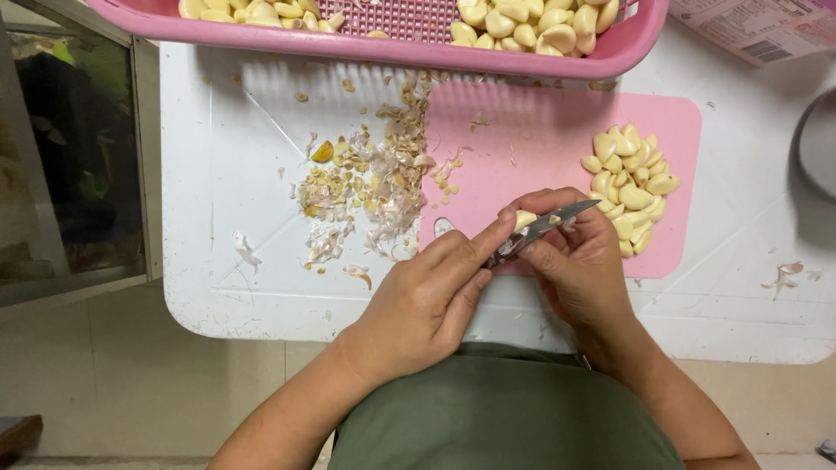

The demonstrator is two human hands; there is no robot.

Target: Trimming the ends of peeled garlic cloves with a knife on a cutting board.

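The left hand (431,300) is pinching a garlic clove (524,219) between thumb and fingertips, closed firmly around it, while the right hand (575,261) is gripping a small knife (544,228) with its blade lying across the clove. Both hands are hovering over the near edge of the pink cutting board (540,139), just above the person's lap. To the right on the board, a pile of peeled cloves (631,187) is sitting, a fair heap, so a good share of the work looks done. To the left, on the white table (226,174), papery skins and trimmed root ends (374,187) are lying scattered. Beyond, at the far edge, a pink basket (610,52) is holding many more cloves, so plenty seems left, though I cannot tell whether those are peeled. Open board is lying between hands and pile; the table's front edge is running right under the wrists, leaving little room there.
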